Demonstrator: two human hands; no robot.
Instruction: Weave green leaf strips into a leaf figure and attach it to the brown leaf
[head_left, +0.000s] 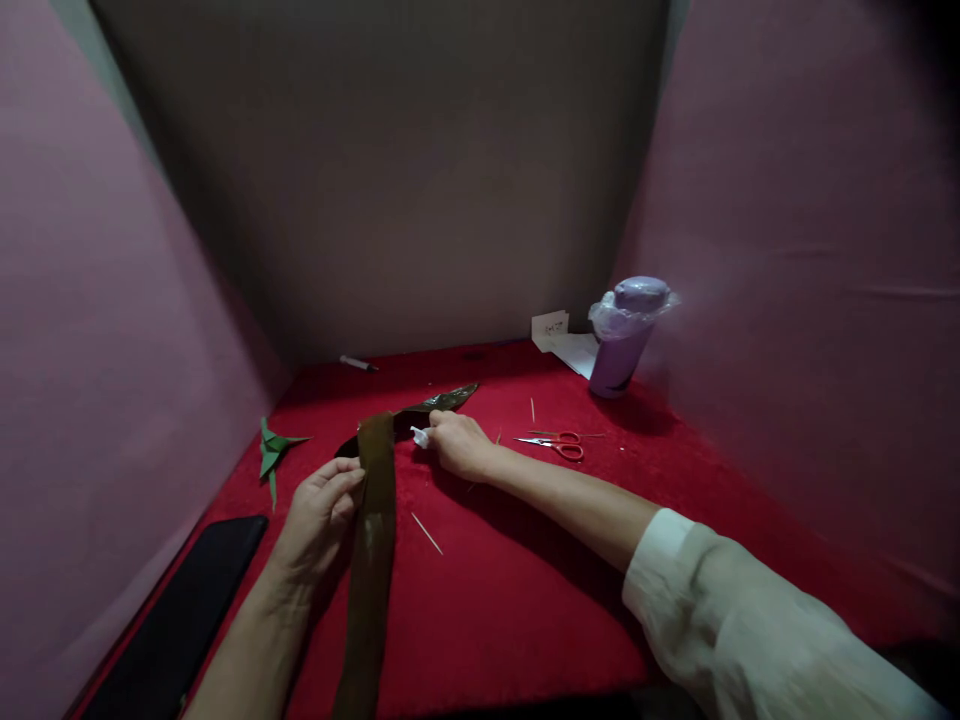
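My left hand (322, 510) pinches the edge of a long, flat brown-green leaf (373, 520) between thumb and fingers. One stretch of the leaf runs down toward the front edge. From its folded upper end another glossy stretch reaches right, tapering to a point. My right hand (459, 445) is closed on a small crumpled white tissue (421, 437), just in front of that tapering stretch; whether it touches the leaf I cannot tell. On the red cloth between my forearms lies a thin toothpick-like stick (427, 534).
Red-handled scissors (559, 443) lie right of my right hand. A purple tumbler (621, 350) wrapped in clear plastic stands back right beside white papers (574, 352). At left are a folded green leaf figure (273, 447) and a black flat case (184, 610). A syringe-like tube (358, 363) lies behind.
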